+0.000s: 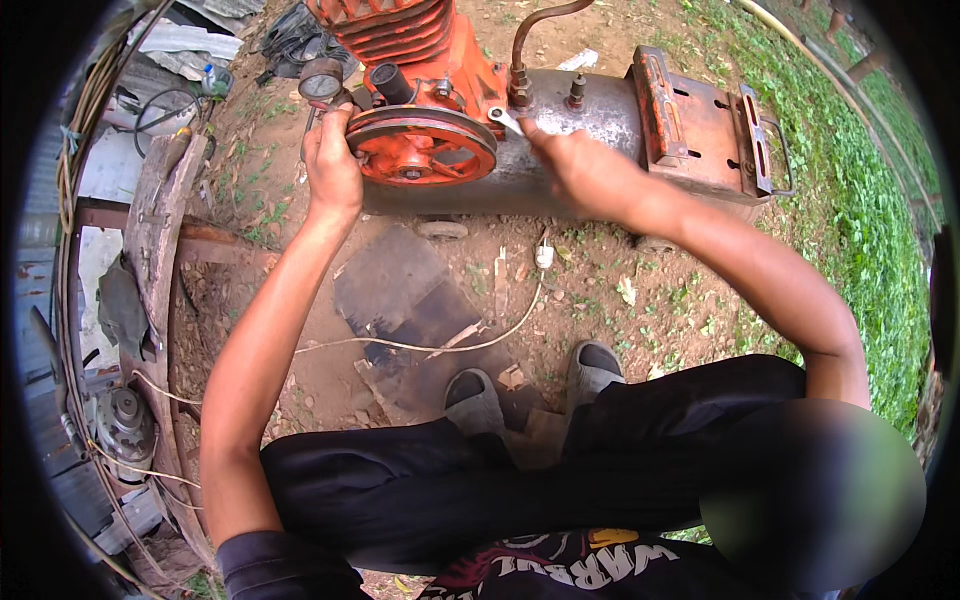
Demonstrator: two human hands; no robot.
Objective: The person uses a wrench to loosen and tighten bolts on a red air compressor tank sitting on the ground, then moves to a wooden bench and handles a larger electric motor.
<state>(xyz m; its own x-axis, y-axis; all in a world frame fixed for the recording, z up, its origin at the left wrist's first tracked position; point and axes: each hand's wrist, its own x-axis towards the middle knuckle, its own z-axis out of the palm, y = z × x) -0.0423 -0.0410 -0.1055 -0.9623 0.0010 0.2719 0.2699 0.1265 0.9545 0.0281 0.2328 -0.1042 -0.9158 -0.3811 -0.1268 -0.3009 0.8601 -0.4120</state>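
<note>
An orange air compressor pump (425, 60) sits on a rusty grey tank (600, 100). Its spoked orange pulley wheel (425, 145) faces me. My left hand (332, 165) is closed round the left rim of that wheel. In my right hand (580, 170) I grip a wrench (507, 122), its ring end at the pump's base just right of the wheel. Whether the ring sits fully on a bolt I cannot make out. A round pressure gauge (322, 82) stands beside my left hand, and a bent copper pipe (520, 50) rises behind the wrench.
An orange slotted mounting plate (695, 120) tops the tank's right end. A white plug (544, 257) with its cord lies on the dirt near a dark flat sheet (410, 290). Planks (160, 230) and scrap metal line the left; grass (850, 220) grows on the right.
</note>
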